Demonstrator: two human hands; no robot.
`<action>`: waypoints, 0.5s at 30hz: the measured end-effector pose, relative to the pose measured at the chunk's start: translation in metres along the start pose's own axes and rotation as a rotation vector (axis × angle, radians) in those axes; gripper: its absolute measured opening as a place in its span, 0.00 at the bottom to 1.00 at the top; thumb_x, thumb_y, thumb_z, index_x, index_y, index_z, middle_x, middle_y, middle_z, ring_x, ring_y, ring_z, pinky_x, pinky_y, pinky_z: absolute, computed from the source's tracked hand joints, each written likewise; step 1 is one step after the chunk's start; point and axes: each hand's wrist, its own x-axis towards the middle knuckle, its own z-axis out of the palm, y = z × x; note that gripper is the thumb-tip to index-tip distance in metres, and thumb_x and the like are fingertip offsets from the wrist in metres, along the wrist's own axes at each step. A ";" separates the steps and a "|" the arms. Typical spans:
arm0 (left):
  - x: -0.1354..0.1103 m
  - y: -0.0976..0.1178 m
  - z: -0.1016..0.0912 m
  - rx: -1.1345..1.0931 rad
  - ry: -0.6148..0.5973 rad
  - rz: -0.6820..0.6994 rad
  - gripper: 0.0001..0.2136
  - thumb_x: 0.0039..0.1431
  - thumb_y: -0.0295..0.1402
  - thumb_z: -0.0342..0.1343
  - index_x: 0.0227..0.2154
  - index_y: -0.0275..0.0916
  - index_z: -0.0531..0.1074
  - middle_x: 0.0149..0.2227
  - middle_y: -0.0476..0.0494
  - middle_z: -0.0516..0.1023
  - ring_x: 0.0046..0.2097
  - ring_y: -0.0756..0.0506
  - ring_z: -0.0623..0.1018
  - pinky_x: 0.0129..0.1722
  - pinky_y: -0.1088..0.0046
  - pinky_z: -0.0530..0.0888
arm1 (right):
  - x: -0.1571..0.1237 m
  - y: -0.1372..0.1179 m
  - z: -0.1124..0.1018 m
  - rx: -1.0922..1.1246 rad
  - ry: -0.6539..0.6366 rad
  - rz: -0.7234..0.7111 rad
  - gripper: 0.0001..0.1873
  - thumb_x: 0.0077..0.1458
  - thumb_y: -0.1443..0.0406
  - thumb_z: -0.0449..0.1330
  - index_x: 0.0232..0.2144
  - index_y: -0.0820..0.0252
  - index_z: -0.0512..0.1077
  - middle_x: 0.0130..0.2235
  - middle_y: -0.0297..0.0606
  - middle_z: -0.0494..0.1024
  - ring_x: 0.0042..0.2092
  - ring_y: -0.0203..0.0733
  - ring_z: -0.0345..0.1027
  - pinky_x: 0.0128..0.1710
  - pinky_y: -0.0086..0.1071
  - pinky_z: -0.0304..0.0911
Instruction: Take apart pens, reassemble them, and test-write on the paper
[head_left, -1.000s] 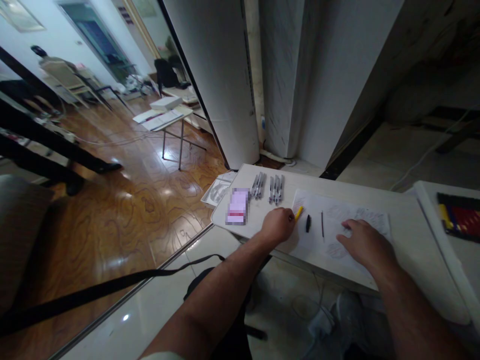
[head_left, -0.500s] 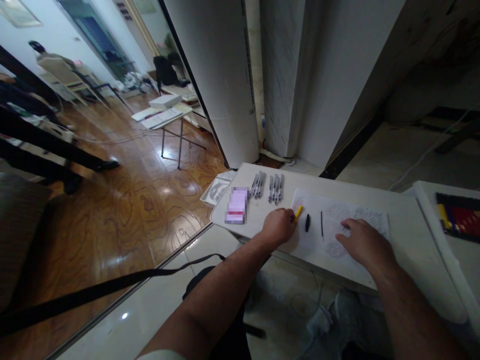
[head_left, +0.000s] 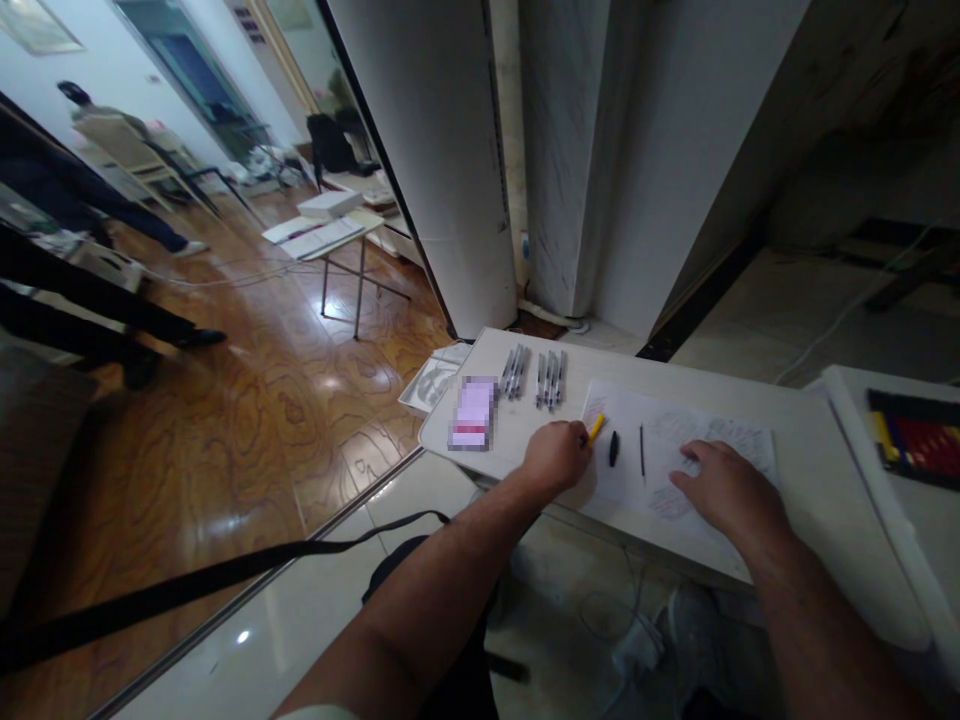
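Note:
My left hand (head_left: 559,455) is closed around a slim yellow pen-like thing (head_left: 596,429), whose end sticks out past the fingers over the left part of the written-on paper (head_left: 600,480). On that paper, between my hands, lie a short black pen cap (head_left: 614,448) and a thin dark pen refill (head_left: 642,452), apart from each other. My right hand (head_left: 731,488) rests over the paper's right part, its thumb and fingers apart. Whether something small sits under those fingers is too blurred to tell. Two groups of clear pens (head_left: 550,380) lie beyond my left hand.
A phone with a blurred screen (head_left: 472,412) lies at the left end of the white table (head_left: 810,470). A dark case with coloured items (head_left: 919,435) is at the far right. A black strap (head_left: 300,548) crosses the lower left. People and a folding table (head_left: 330,235) are farther off.
Both hands stay nearly where they were, the left still holding the yellow thing. In the background, a person's leg in dark blue trousers has stepped forward to the right.

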 end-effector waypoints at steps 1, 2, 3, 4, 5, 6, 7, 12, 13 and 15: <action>0.000 0.000 -0.001 -0.006 -0.006 -0.007 0.13 0.59 0.38 0.52 0.43 0.43 0.77 0.41 0.41 0.81 0.42 0.43 0.78 0.43 0.70 0.72 | 0.000 0.000 0.000 0.001 0.000 -0.001 0.20 0.53 0.58 0.59 0.46 0.60 0.73 0.49 0.47 0.74 0.47 0.50 0.71 0.42 0.38 0.63; 0.000 0.001 -0.001 -0.009 -0.009 -0.010 0.13 0.59 0.38 0.52 0.43 0.43 0.77 0.41 0.41 0.81 0.42 0.43 0.78 0.43 0.70 0.72 | 0.001 0.001 0.001 0.003 -0.001 -0.003 0.20 0.53 0.58 0.59 0.46 0.60 0.73 0.49 0.47 0.74 0.47 0.51 0.71 0.42 0.38 0.64; 0.000 0.001 -0.001 -0.010 -0.009 -0.010 0.13 0.59 0.37 0.52 0.43 0.43 0.77 0.41 0.41 0.81 0.42 0.43 0.78 0.43 0.70 0.72 | 0.001 0.002 0.001 0.004 -0.001 -0.006 0.20 0.53 0.58 0.59 0.46 0.60 0.73 0.49 0.47 0.74 0.46 0.51 0.71 0.42 0.38 0.64; 0.000 0.001 -0.001 -0.007 -0.005 -0.006 0.13 0.59 0.38 0.52 0.42 0.43 0.77 0.41 0.41 0.81 0.42 0.43 0.79 0.42 0.69 0.72 | 0.001 0.002 0.002 0.006 -0.002 -0.010 0.20 0.53 0.58 0.59 0.46 0.61 0.73 0.49 0.47 0.74 0.47 0.51 0.72 0.42 0.38 0.64; 0.000 0.001 -0.001 -0.002 0.000 -0.003 0.13 0.59 0.38 0.52 0.42 0.43 0.77 0.40 0.41 0.81 0.42 0.43 0.79 0.42 0.69 0.72 | 0.002 0.003 0.003 0.008 -0.001 -0.015 0.20 0.53 0.58 0.59 0.46 0.61 0.73 0.49 0.47 0.74 0.47 0.51 0.72 0.43 0.38 0.64; 0.000 0.001 0.000 0.004 0.004 -0.002 0.12 0.59 0.38 0.52 0.42 0.43 0.77 0.40 0.41 0.81 0.42 0.42 0.79 0.42 0.69 0.72 | 0.002 0.004 0.004 0.012 0.000 -0.019 0.20 0.53 0.58 0.59 0.46 0.61 0.73 0.48 0.47 0.75 0.47 0.51 0.72 0.43 0.38 0.64; 0.000 0.001 0.000 0.010 0.006 -0.003 0.12 0.59 0.38 0.52 0.42 0.43 0.77 0.40 0.41 0.81 0.41 0.42 0.79 0.42 0.69 0.73 | 0.003 0.004 0.004 0.015 0.003 -0.021 0.20 0.53 0.58 0.59 0.46 0.61 0.73 0.48 0.47 0.75 0.47 0.51 0.71 0.43 0.38 0.64; 0.001 0.002 0.000 0.030 -0.007 -0.007 0.12 0.59 0.37 0.52 0.42 0.44 0.77 0.40 0.42 0.81 0.41 0.43 0.79 0.41 0.70 0.72 | 0.002 -0.003 0.000 0.028 0.037 0.000 0.21 0.54 0.58 0.58 0.48 0.62 0.73 0.49 0.47 0.75 0.47 0.51 0.71 0.45 0.39 0.64; 0.001 0.002 0.000 0.030 -0.004 -0.007 0.12 0.59 0.37 0.53 0.42 0.44 0.77 0.40 0.42 0.81 0.41 0.44 0.79 0.41 0.70 0.72 | 0.001 -0.005 -0.003 0.037 0.051 0.006 0.21 0.54 0.58 0.58 0.48 0.62 0.73 0.49 0.47 0.75 0.47 0.50 0.71 0.45 0.39 0.64; 0.002 0.001 0.000 0.024 0.017 0.002 0.12 0.59 0.38 0.53 0.41 0.43 0.77 0.40 0.41 0.81 0.41 0.43 0.79 0.41 0.70 0.72 | -0.001 -0.011 -0.008 0.075 0.071 -0.017 0.19 0.56 0.59 0.57 0.48 0.61 0.74 0.48 0.45 0.76 0.47 0.48 0.71 0.46 0.37 0.63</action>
